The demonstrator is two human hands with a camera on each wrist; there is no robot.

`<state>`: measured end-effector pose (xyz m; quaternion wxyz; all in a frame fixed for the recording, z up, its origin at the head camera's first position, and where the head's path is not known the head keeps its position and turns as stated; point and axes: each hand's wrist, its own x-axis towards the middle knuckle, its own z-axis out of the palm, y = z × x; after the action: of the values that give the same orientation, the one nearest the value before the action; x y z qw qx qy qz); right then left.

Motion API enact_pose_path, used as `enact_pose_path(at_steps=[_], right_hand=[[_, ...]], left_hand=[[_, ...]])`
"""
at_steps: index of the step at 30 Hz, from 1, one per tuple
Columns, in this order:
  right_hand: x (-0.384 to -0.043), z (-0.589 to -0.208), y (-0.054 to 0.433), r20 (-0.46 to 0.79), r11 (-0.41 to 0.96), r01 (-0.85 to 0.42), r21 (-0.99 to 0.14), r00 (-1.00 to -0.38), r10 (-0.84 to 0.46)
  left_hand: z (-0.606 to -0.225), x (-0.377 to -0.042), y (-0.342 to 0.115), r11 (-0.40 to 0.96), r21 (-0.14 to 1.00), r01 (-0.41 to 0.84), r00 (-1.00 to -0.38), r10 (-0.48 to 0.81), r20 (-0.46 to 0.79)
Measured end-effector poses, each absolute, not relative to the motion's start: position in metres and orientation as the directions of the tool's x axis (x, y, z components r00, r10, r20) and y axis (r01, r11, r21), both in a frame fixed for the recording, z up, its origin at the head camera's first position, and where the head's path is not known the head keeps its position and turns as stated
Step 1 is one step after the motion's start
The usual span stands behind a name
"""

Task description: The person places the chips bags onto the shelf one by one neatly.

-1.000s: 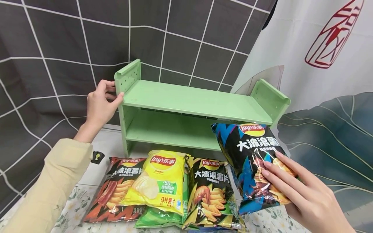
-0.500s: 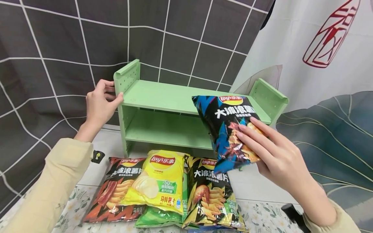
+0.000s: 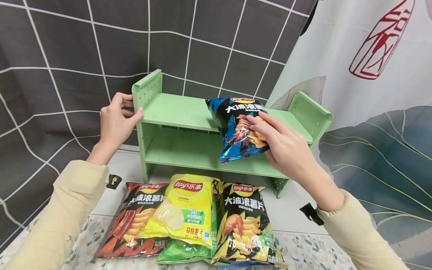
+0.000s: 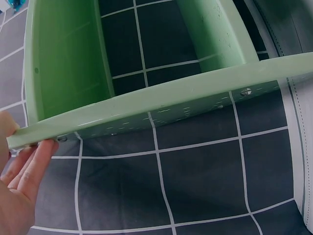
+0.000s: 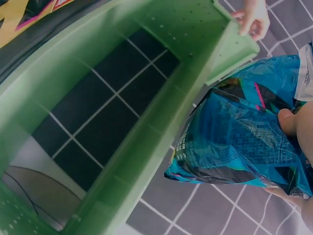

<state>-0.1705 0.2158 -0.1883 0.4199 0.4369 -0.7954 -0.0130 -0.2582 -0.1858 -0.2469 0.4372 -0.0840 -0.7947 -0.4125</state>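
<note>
My left hand (image 3: 116, 120) grips the upright left side panel of a green two-tier shelf (image 3: 182, 108), thumb in front and fingers on the outer side. The left wrist view also shows fingers (image 4: 33, 171) against that panel's edge. My right hand (image 3: 287, 146) holds a blue and black bag of potato chips (image 3: 234, 131), fingers across its printed front. From the right wrist view, the thumb (image 5: 287, 121) presses the blue back of the bag. The bag is tilted in front of the shelf, overlapping the top tier and part of the lower one in the head view.
Before the shelf lie a red and black chip bag (image 3: 135, 221), a yellow one (image 3: 182, 210), a green one (image 3: 183, 253) partly beneath it, and a black and gold one (image 3: 241, 225). A dark grid-patterned curtain (image 3: 101, 45) hangs behind.
My right hand has carried the blue and black chip bag up and leftward, from the shelf's right front toward its top tier. My left hand stays on the side panel.
</note>
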Motion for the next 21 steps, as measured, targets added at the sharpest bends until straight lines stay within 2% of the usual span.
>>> enact_pose_path(at_steps=[8, 14, 17, 21], right_hand=[[-0.187, -0.187, 0.192, 0.655, 0.587, -0.693, 0.418, -0.218, -0.724], [-0.193, -0.184, 0.180, 0.715, 0.633, -0.611, 0.474, -0.152, -0.682], [-0.196, -0.185, 0.176, 0.723, 0.657, -0.584, 0.477, -0.164, -0.671], [-0.202, -0.190, 0.171, 0.730, 0.655, -0.612, 0.443, -0.177, -0.660]], left_hand=[[-0.247, -0.258, -0.185, 0.642, 0.582, 0.500, -0.603, -0.225, 0.766], [-0.247, -0.256, -0.184, 0.639, 0.578, 0.508, -0.598, -0.222, 0.770], [-0.246, -0.256, -0.184, 0.637, 0.577, 0.512, -0.594, -0.223, 0.773], [-0.247, -0.257, -0.185, 0.640, 0.575, 0.510, -0.594, -0.222, 0.773]])
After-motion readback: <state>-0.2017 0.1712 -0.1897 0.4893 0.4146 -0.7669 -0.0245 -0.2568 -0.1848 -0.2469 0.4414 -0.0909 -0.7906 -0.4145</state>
